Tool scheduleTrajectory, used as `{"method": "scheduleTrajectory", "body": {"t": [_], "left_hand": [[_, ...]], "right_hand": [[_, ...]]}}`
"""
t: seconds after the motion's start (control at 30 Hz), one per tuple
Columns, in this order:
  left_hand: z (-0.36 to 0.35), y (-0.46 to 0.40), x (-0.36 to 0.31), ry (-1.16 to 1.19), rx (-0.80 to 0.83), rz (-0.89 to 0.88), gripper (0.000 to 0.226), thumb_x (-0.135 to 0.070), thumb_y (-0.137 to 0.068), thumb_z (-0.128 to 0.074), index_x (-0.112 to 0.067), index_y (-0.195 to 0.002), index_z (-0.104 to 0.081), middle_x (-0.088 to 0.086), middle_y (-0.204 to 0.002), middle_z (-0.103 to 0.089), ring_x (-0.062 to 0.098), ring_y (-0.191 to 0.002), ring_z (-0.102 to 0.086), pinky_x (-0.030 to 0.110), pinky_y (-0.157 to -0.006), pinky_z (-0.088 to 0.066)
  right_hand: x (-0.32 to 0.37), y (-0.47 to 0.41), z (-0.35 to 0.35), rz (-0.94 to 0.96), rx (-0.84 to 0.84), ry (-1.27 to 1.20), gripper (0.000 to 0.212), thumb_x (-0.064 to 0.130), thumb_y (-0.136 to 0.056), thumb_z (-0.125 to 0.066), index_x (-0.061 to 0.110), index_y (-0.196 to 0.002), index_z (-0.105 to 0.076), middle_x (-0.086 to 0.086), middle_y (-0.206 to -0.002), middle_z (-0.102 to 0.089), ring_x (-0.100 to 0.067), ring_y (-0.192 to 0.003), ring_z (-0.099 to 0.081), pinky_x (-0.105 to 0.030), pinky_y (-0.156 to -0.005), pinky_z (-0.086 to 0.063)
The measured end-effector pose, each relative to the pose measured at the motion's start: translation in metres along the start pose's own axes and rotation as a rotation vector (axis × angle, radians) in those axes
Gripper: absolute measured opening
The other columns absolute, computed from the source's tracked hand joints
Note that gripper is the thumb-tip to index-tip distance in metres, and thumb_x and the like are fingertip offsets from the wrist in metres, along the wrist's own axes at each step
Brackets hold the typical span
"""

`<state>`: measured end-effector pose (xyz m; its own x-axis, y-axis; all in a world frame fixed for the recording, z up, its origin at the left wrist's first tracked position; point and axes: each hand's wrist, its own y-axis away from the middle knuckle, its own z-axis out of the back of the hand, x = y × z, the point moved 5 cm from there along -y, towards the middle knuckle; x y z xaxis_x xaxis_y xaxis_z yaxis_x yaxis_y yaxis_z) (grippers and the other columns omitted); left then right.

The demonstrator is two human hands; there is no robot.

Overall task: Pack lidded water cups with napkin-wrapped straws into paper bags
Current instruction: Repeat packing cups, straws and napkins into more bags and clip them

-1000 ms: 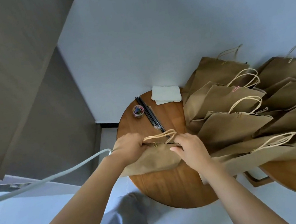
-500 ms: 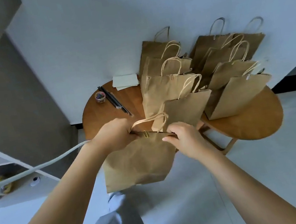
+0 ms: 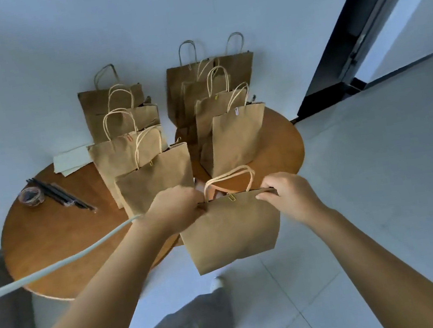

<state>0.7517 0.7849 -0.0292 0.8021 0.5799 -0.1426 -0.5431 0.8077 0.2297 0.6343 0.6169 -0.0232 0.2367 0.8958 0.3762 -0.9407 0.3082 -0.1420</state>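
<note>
Item: paper bag (image 3: 232,229), brown kraft, held in the air just off the near edge of the round wooden table (image 3: 51,238), over the pale tiled floor. You hold it by its top rim: your left hand (image 3: 174,210) grips the left end of the mouth with curled fingers, your right hand (image 3: 289,194) pinches the right end between thumb and fingers. A twisted paper-cord handle (image 3: 229,180) arches above the mouth; a small gold paper clip (image 3: 232,197) sits on the rim between your hands.

Handling, as judged: thin creased paper, soft at the walls, stiffer along the folded rim. It hangs flat-sided and straight, so whatever is inside probably weighs little; the contents are not visible. Take it at the rim or the cord handle; squeezing the walls would likely crush a cup within. Keep it upright, since a lidded water cup may leak if tipped.

Adjacent stock: a group of standing bags (image 3: 155,179) of the same kraft, some clipped shut, in two clusters toward the wall. Also on the table: black straws (image 3: 61,194), slim and stiff, in a bundle; a small round tub of clips (image 3: 31,196); pale folded napkins (image 3: 73,159), matte and limp. A light cable (image 3: 56,267) crosses your left forearm
</note>
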Motion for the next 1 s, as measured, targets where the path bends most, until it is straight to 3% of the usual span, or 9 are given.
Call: {"method": "scheduleTrajectory", "body": {"t": [0.07, 0.17, 0.37, 0.5, 0.63, 0.8, 1.0], "left_hand": [[0.001, -0.034, -0.023, -0.008, -0.032, -0.065, 0.025, -0.035, -0.097, -0.048, -0.022, -0.114, -0.061, 0.003, -0.109, -0.064, 0.024, -0.100, -0.059, 0.029, -0.074, -0.043], [0.005, -0.092, -0.049, 0.041, -0.064, -0.129, 0.023, -0.033, -0.096, -0.049, -0.024, -0.110, -0.065, -0.001, -0.104, -0.067, 0.022, -0.096, -0.062, 0.031, -0.077, -0.050], [0.032, -0.208, -0.087, 0.101, -0.073, -0.175, 0.021, -0.033, -0.094, -0.051, -0.023, -0.104, -0.067, -0.001, -0.101, -0.068, 0.022, -0.092, -0.061, 0.034, -0.079, -0.051], [0.046, -0.261, -0.105, 0.095, -0.090, -0.166, 0.024, -0.032, -0.097, -0.047, -0.025, -0.110, -0.065, -0.002, -0.103, -0.068, 0.021, -0.093, -0.061, 0.031, -0.077, -0.050], [0.053, -0.307, -0.126, 0.135, -0.097, -0.194, 0.027, -0.030, -0.099, -0.042, -0.027, -0.117, -0.063, -0.004, -0.107, -0.067, 0.020, -0.096, -0.061, 0.031, -0.079, -0.051], [0.060, -0.375, -0.145, 0.131, -0.119, -0.128, 0.026, -0.030, -0.100, -0.040, -0.024, -0.113, -0.061, -0.002, -0.103, -0.066, 0.021, -0.098, -0.060, 0.026, -0.065, -0.036], [0.070, -0.457, -0.158, 0.184, -0.086, -0.010, 0.024, -0.028, -0.099, -0.042, -0.024, -0.112, -0.062, -0.004, -0.105, -0.066, 0.020, -0.099, -0.059, 0.027, -0.070, -0.039]], "right_hand": [[-0.035, -0.010, 0.013, -0.045, -0.005, 0.014, 0.020, 0.018, -0.083, -0.070, 0.009, -0.071, -0.057, 0.008, -0.069, -0.048, -0.013, -0.070, -0.044, -0.015, -0.055, -0.027], [-0.088, -0.035, 0.031, -0.095, 0.007, 0.033, 0.025, 0.021, -0.085, -0.068, 0.015, -0.069, -0.049, 0.011, -0.065, -0.044, -0.013, -0.069, -0.044, -0.020, -0.054, -0.029], [-0.175, -0.108, 0.073, -0.138, 0.041, 0.071, 0.024, 0.022, -0.087, -0.066, 0.014, -0.071, -0.049, 0.005, -0.071, -0.049, -0.016, -0.072, -0.047, -0.018, -0.057, -0.031], [-0.220, -0.145, 0.093, -0.130, 0.040, 0.060, 0.026, 0.019, -0.086, -0.066, 0.015, -0.069, -0.047, 0.014, -0.063, -0.041, -0.014, -0.070, -0.042, -0.015, -0.055, -0.028], [-0.273, -0.177, 0.099, -0.149, 0.051, 0.021, 0.021, 0.017, -0.085, -0.067, 0.010, -0.070, -0.054, 0.008, -0.065, -0.046, -0.016, -0.069, -0.045, -0.017, -0.055, -0.030], [-0.332, -0.236, 0.106, -0.123, 0.110, -0.010, 0.031, 0.016, -0.084, -0.068, 0.018, -0.063, -0.046, 0.011, -0.062, -0.042, -0.012, -0.063, -0.041, -0.018, -0.054, -0.028], [-0.400, -0.321, 0.111, -0.018, 0.208, -0.002, 0.030, 0.021, -0.085, -0.068, 0.023, -0.065, -0.046, 0.015, -0.062, -0.042, -0.002, -0.061, -0.041, -0.015, -0.053, -0.028]]}}
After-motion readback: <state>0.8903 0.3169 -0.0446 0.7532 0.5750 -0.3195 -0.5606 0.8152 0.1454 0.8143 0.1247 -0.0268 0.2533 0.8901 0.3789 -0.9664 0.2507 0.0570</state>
